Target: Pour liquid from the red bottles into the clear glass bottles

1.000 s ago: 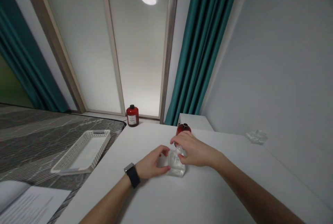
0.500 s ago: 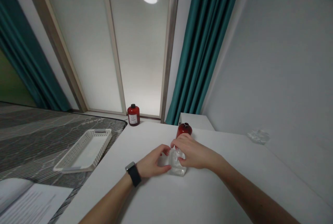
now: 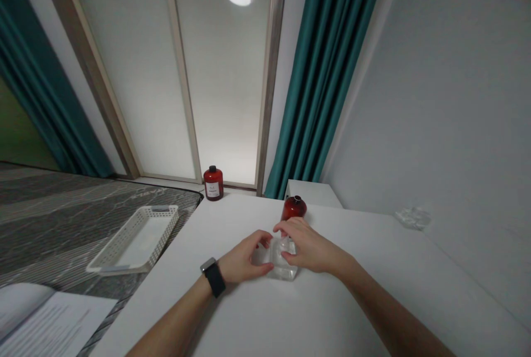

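Observation:
A small clear bottle point(image 3: 282, 273) with a squarish body stands upright on the white table point(image 3: 257, 318). My left hand point(image 3: 244, 257), a dark watch on its wrist, curves around the bottle's left side, thumb in front and fingers behind. My right hand point(image 3: 309, 246) reaches over from the right, thumb and fingers closed about the bottle's narrow top. Whether that top is a stopper or a bare neck is hard to make out. Just behind the right hand stands a dark red bottle point(image 3: 293, 208), its lower part hidden by the fingers.
Another red bottle point(image 3: 213, 184) with a black cap and white label stands at the far left table edge. Crumpled clear plastic point(image 3: 413, 217) lies against the right wall. Left of the table are a white basket point(image 3: 161, 235) and an open book point(image 3: 62, 318) on a grey patterned surface.
My right hand has shifted slightly down and right, uncovering a little more of the red bottle behind it and the clear bottle's top. The left hand stays put.

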Motion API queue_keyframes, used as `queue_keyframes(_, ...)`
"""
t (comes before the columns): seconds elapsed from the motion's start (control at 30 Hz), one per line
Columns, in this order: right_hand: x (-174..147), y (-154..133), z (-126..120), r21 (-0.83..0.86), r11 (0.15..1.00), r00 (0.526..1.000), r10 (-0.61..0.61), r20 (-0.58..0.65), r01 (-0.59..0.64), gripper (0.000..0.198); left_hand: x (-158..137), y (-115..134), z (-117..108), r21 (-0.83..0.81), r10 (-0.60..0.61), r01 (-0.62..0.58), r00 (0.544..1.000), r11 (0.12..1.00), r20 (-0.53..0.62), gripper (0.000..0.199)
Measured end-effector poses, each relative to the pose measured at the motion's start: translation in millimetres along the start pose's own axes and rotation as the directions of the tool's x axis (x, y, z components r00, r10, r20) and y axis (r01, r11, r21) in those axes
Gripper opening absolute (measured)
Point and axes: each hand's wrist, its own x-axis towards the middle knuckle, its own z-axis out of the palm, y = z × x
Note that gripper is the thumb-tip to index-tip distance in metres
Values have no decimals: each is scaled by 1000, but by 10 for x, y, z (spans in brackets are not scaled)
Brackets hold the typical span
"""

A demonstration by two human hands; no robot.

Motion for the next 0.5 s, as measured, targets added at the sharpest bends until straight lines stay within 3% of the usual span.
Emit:
queue_keyframes(0.1,-54,62,171,113,991,989,82,-123,-68,52,1,-10,3,11,2,-2,1000,1000,4,46)
queue_keyframes(0.27,-102,120,515,326,939,924,215,-316,-107,55,-2,-47,15,9,3,-3,1000,1000,14,47)
queue_keyframes(0.5,-251,219,734,540,838,870,324,-372,-81,63,-7,-60,22,12,-3,3,1000,1000,4,48)
